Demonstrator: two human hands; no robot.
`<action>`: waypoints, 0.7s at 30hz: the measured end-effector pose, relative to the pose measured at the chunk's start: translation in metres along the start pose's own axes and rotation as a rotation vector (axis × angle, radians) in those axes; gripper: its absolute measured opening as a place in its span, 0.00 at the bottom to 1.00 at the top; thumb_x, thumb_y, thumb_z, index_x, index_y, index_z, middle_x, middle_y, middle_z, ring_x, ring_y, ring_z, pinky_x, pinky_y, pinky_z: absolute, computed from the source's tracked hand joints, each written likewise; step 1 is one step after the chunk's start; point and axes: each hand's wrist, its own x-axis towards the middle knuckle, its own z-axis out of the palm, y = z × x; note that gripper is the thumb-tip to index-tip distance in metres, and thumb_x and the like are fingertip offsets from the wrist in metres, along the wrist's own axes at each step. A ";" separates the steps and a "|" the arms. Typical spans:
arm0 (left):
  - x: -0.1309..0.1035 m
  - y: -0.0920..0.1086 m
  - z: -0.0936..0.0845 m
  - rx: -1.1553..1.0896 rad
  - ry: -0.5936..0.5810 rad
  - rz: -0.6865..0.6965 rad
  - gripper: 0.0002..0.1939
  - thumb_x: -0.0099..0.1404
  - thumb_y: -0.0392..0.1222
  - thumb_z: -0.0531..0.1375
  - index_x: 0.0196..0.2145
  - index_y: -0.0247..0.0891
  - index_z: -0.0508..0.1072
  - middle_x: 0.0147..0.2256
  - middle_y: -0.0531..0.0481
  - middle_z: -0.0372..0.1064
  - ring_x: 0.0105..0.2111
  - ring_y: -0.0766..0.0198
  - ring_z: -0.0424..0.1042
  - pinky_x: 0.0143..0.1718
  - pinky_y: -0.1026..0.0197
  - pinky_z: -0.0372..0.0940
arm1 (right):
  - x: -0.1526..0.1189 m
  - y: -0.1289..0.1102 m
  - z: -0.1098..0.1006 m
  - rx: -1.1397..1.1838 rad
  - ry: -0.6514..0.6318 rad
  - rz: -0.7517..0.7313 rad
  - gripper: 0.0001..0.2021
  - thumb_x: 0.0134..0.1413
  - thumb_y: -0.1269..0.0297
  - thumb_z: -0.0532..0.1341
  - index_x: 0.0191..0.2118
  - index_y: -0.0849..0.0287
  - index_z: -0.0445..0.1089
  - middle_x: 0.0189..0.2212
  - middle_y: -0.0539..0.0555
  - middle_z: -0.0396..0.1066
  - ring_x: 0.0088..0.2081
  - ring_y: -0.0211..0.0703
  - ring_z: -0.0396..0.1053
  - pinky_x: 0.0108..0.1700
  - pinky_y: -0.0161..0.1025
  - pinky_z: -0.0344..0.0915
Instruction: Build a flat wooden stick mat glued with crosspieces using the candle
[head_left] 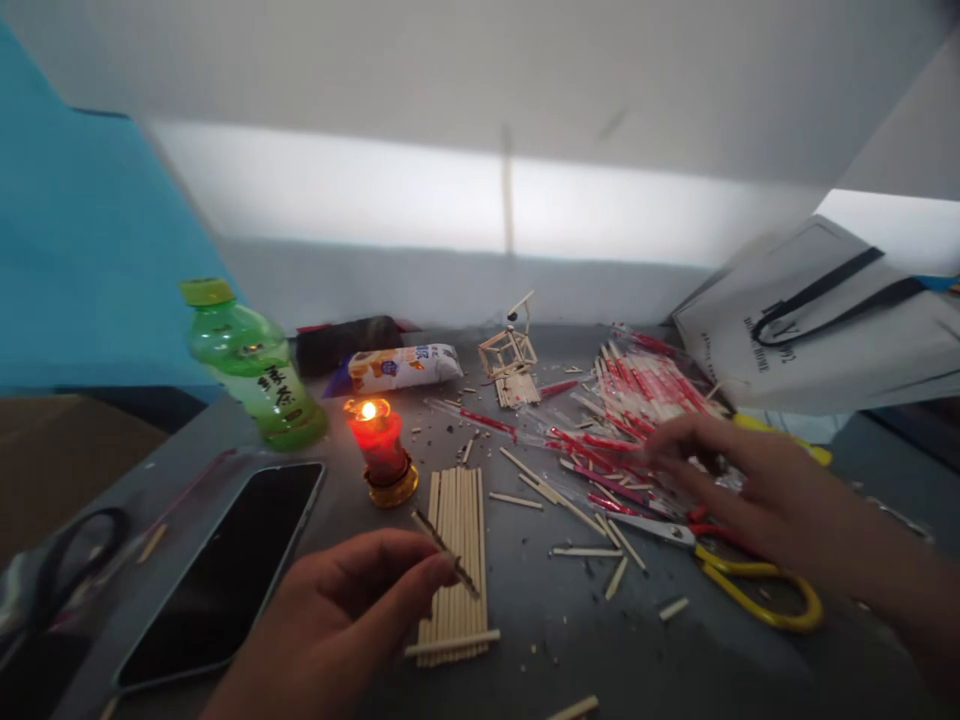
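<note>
My left hand (360, 600) pinches a thin stick with dark marks (446, 552) between thumb and fingertips, above a flat row of pale sticks (459, 530). One stick (454, 643) lies across the row's near end. My right hand (742, 480) is over the pile of red-and-clear wrappers and sticks (645, 390); its thumb and fingertips are close together, and what they hold, if anything, is too small to tell. Just beyond my left hand stands a lit red candle (380, 445) in a gold base. A small stick frame (508, 352) stands further back.
A phone (225, 575) and a green bottle (262, 370) are on the left, with a snack packet (405, 368) behind the candle. Yellow-handled scissors (757, 590) lie below my right hand. A white bag (817, 320) stands at the back right. Loose sticks scatter the table (525, 570).
</note>
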 end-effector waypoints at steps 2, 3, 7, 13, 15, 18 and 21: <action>-0.001 0.003 0.000 0.111 0.012 0.057 0.15 0.61 0.58 0.68 0.28 0.45 0.82 0.21 0.54 0.73 0.22 0.63 0.68 0.25 0.65 0.64 | 0.002 0.034 -0.011 -0.116 0.094 0.064 0.08 0.65 0.58 0.59 0.44 0.52 0.72 0.38 0.55 0.78 0.37 0.53 0.75 0.36 0.43 0.67; -0.002 0.005 -0.001 0.154 0.019 0.079 0.14 0.61 0.57 0.67 0.28 0.46 0.82 0.22 0.54 0.74 0.23 0.62 0.69 0.27 0.65 0.65 | 0.003 0.049 -0.014 -0.168 0.085 0.074 0.07 0.64 0.58 0.59 0.43 0.52 0.72 0.37 0.55 0.78 0.37 0.53 0.75 0.37 0.44 0.67; -0.005 0.018 -0.003 0.259 0.095 0.135 0.12 0.62 0.53 0.67 0.27 0.47 0.83 0.26 0.53 0.79 0.30 0.56 0.76 0.31 0.63 0.68 | 0.003 0.092 -0.014 -0.266 -0.064 0.061 0.10 0.67 0.59 0.56 0.42 0.54 0.74 0.35 0.56 0.78 0.35 0.52 0.75 0.36 0.46 0.70; -0.009 0.037 -0.009 0.578 0.105 0.231 0.08 0.62 0.50 0.66 0.31 0.47 0.84 0.26 0.52 0.80 0.27 0.56 0.76 0.30 0.62 0.67 | 0.010 0.057 0.003 -0.390 0.065 -0.144 0.10 0.65 0.62 0.58 0.45 0.58 0.76 0.46 0.66 0.74 0.50 0.66 0.69 0.55 0.59 0.61; -0.008 0.042 -0.008 0.727 0.040 0.260 0.10 0.65 0.48 0.63 0.30 0.45 0.83 0.28 0.51 0.80 0.28 0.57 0.76 0.31 0.62 0.67 | 0.012 0.021 0.016 -0.246 0.053 -0.240 0.11 0.67 0.64 0.58 0.50 0.56 0.73 0.49 0.62 0.73 0.52 0.60 0.68 0.56 0.54 0.62; -0.005 0.044 -0.004 0.924 -0.092 0.237 0.15 0.69 0.41 0.57 0.29 0.40 0.81 0.30 0.48 0.78 0.31 0.57 0.76 0.33 0.61 0.67 | 0.014 -0.031 0.047 -0.024 0.003 -0.466 0.14 0.65 0.70 0.58 0.54 0.51 0.71 0.49 0.57 0.73 0.50 0.52 0.68 0.51 0.48 0.67; 0.000 0.033 -0.003 1.027 -0.190 0.303 0.16 0.68 0.32 0.53 0.31 0.39 0.79 0.32 0.50 0.77 0.33 0.59 0.74 0.37 0.61 0.68 | 0.017 -0.060 0.082 0.062 -0.033 -0.644 0.19 0.60 0.78 0.60 0.53 0.54 0.72 0.47 0.55 0.74 0.46 0.48 0.68 0.49 0.46 0.67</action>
